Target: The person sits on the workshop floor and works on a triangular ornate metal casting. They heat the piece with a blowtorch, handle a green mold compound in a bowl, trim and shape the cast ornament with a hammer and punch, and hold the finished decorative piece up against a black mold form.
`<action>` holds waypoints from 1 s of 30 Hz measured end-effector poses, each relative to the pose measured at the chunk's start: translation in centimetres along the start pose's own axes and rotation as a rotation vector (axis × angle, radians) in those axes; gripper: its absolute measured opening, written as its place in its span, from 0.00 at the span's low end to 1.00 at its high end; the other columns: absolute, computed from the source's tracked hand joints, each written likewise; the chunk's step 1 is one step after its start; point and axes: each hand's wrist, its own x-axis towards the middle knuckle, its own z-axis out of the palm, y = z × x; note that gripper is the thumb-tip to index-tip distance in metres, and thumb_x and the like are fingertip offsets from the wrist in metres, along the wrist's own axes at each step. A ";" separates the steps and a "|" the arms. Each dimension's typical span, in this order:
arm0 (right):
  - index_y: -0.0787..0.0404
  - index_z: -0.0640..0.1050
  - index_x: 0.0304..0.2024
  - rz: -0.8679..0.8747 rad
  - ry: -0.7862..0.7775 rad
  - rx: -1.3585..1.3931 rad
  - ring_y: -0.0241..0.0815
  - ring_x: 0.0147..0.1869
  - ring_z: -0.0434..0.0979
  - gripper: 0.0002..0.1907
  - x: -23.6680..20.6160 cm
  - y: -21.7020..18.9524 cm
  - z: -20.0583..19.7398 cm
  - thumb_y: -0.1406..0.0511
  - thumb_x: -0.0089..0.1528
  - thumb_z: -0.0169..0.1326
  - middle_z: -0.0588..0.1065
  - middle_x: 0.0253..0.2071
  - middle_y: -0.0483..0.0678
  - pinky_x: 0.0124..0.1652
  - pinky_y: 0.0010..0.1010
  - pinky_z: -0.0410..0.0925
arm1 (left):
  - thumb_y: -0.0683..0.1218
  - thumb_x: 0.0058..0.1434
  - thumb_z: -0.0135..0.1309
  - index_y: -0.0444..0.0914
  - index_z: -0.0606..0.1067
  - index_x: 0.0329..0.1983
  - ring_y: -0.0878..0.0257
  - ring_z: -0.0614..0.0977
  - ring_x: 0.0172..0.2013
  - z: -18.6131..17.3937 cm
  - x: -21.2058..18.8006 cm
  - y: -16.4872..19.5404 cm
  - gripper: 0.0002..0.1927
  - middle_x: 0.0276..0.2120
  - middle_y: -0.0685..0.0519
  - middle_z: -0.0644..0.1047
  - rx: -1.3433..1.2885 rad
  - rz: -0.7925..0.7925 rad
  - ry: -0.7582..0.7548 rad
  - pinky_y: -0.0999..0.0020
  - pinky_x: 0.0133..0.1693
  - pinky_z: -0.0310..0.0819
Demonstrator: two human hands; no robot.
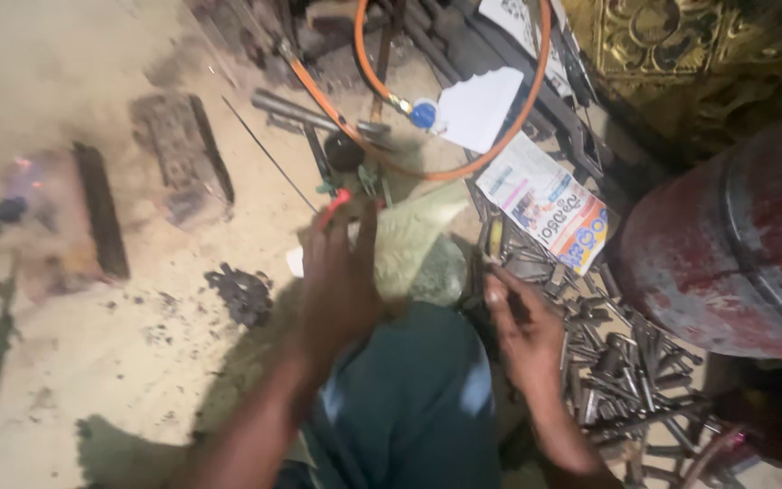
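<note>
My left hand point(338, 276) is raised over my knee, its fingers closed around a small tool with a red tip point(335, 207). A clear greenish plastic bag point(423, 244) lies just right of that hand. My right hand point(522, 330) pinches a small metal piece point(494, 243) between thumb and fingers, above a heap of several short metal tubes and rods point(622, 376). My knee in blue-green cloth point(414, 398) sits between both hands.
An orange hose point(463, 167) loops at the top over dark metal bars. A red gas cylinder point(735, 244) stands at the right. Printed paper point(549, 204) and white paper point(481, 109) lie nearby. Bricks point(178, 154) and a small flame point(22, 167) sit at the left on sandy ground.
</note>
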 end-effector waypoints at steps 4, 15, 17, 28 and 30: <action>0.64 0.78 0.48 0.243 -0.156 0.767 0.30 0.33 0.72 0.20 1.3 -6.1 5.6 0.54 0.72 0.49 0.77 0.34 0.44 0.33 0.22 0.65 | 0.53 0.33 0.76 0.36 0.52 0.74 0.32 0.67 0.56 -2.7 -3.1 3.2 0.67 0.62 0.33 0.63 0.019 -0.271 -0.185 0.39 0.58 0.59; 0.64 0.76 0.33 0.270 -0.124 0.861 0.29 0.21 0.66 0.19 -1.4 -8.7 8.5 0.55 0.70 0.51 0.75 0.24 0.44 0.23 0.23 0.58 | 0.54 0.34 0.75 0.31 0.56 0.68 0.29 0.65 0.58 -4.7 -8.7 4.3 0.61 0.57 0.31 0.65 0.031 -0.137 0.138 0.27 0.60 0.53; 0.64 0.76 0.31 0.218 -0.150 0.834 0.29 0.21 0.67 0.22 -1.5 -8.6 8.3 0.54 0.71 0.50 0.74 0.23 0.45 0.23 0.24 0.59 | 0.54 0.37 0.75 0.31 0.57 0.69 0.29 0.65 0.59 -4.5 -8.9 4.5 0.60 0.58 0.31 0.65 0.023 -0.137 0.158 0.28 0.61 0.53; 0.69 0.78 0.39 0.202 -0.268 0.947 0.40 0.38 0.81 0.21 -1.4 -9.1 8.5 0.57 0.72 0.48 0.81 0.37 0.53 0.40 0.31 0.74 | 0.56 0.34 0.76 0.29 0.58 0.67 0.30 0.65 0.59 -4.0 -9.1 4.6 0.61 0.56 0.32 0.64 0.046 -0.198 0.098 0.24 0.61 0.49; 0.69 0.78 0.41 0.234 -0.282 0.971 0.41 0.39 0.82 0.20 -1.3 -8.9 8.5 0.56 0.72 0.48 0.81 0.38 0.53 0.41 0.32 0.74 | 0.56 0.33 0.76 0.29 0.58 0.67 0.30 0.65 0.59 -3.8 -9.1 4.7 0.61 0.56 0.33 0.64 0.046 -0.216 0.083 0.24 0.61 0.49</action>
